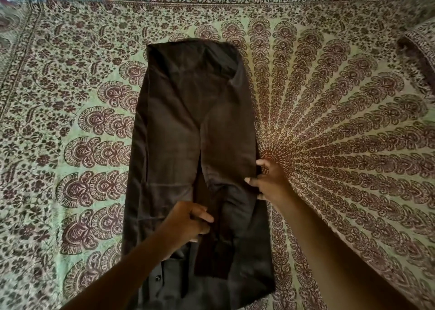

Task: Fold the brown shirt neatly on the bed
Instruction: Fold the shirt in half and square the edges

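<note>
Lying lengthwise from six to twelve o'clock, the brown shirt has its folded panels pinched by the left hand and right hand.

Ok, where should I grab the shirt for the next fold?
Probably the near hem of the shirt, at both corners, coming from the near side. It lies as a long narrow strip running away from you, sides already folded in, so lifting that end folds it lengthwise. The left hand and right hand grip higher up.
</note>
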